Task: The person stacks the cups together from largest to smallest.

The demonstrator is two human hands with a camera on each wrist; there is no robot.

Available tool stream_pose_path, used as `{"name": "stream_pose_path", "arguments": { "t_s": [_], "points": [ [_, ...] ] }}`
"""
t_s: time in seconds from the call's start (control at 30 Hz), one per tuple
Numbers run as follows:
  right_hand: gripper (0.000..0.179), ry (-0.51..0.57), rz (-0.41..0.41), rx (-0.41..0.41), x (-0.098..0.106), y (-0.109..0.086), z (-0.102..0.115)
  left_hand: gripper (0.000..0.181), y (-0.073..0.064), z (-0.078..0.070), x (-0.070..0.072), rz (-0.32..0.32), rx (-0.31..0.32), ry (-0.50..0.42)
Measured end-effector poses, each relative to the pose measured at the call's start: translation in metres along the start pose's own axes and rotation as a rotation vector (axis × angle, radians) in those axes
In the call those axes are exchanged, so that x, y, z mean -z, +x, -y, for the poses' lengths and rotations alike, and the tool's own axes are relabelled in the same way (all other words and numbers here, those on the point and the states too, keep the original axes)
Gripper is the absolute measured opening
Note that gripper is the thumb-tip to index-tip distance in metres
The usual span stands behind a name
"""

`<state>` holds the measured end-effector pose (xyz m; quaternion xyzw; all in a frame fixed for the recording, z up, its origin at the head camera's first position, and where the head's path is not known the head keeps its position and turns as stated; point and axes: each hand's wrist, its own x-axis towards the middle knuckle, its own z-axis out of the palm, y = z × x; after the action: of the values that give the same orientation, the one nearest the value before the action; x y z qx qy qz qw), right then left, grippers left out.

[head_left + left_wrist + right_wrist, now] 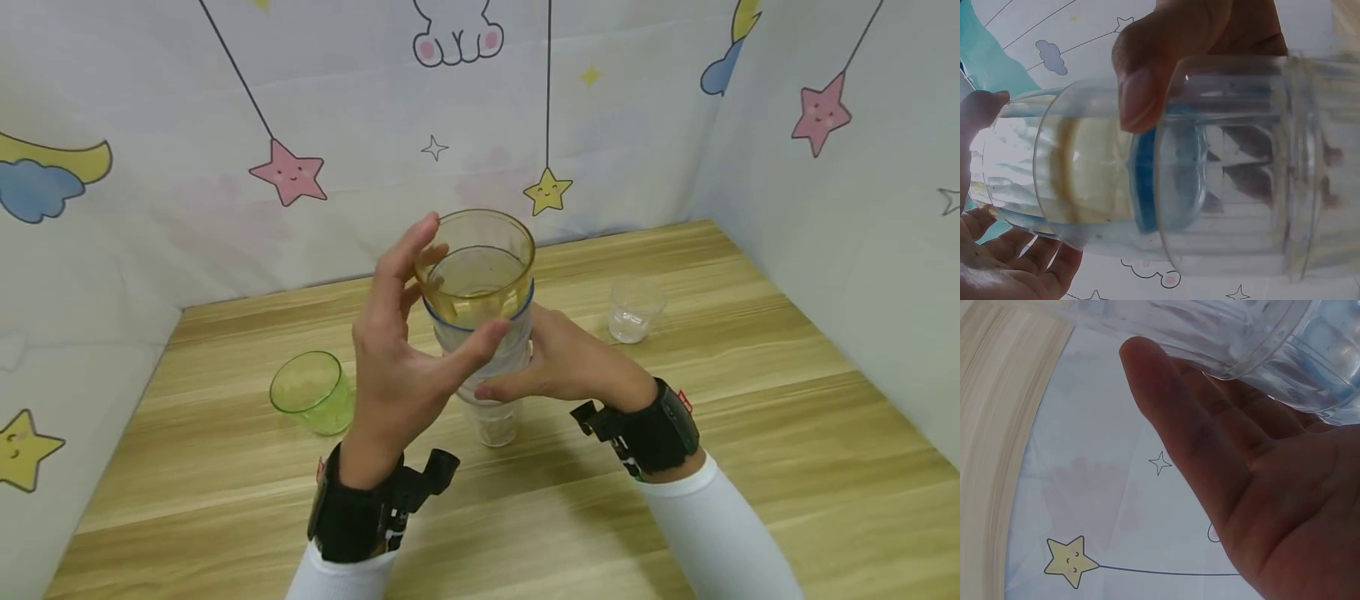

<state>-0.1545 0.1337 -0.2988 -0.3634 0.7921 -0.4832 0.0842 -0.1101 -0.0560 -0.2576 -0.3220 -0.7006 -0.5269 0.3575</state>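
Observation:
A tall stack of nested cups stands before me in the head view. On top is an amber-tinted cup [480,223], set inside a blue-rimmed cup [448,327]. Clear cups [497,423] make up the lower part. My left hand [397,354] grips the stack's top, its thumb and fingers spread round the amber cup. Lower down, my right hand [573,357] holds the clear cups from the right side. In the left wrist view, the right thumb [1138,97] presses on a clear wall, and a blue band [1145,181] shows through it.
A green cup [313,396] stands upright on the wooden table [225,500] to the left. Back right is a small clear cup [633,312]. White printed cloth walls [360,100] enclose the table at the back and both sides.

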Motion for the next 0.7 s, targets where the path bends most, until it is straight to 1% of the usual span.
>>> {"name": "stream_pose_path", "arguments": {
  "t_s": [0.23, 0.33, 0.5, 0.7],
  "points": [
    [0.083, 0.002, -0.002, -0.001, -0.001, 0.000, 0.000, 0.087, -0.003, 0.002, 0.003, 0.019, -0.006, 0.017],
    [0.084, 0.004, -0.005, 0.001, -0.001, 0.001, -0.001, 0.089, -0.004, 0.002, 0.005, 0.037, -0.009, 0.030],
    [0.082, 0.021, -0.005, 0.010, -0.001, 0.001, -0.001, 0.093, -0.005, 0.006, 0.012, 0.085, 0.001, 0.045],
    [0.079, 0.041, 0.003, 0.010, -0.001, 0.001, -0.003, 0.093, -0.005, 0.010, 0.023, 0.160, 0.039, 0.056]
  ]
}}
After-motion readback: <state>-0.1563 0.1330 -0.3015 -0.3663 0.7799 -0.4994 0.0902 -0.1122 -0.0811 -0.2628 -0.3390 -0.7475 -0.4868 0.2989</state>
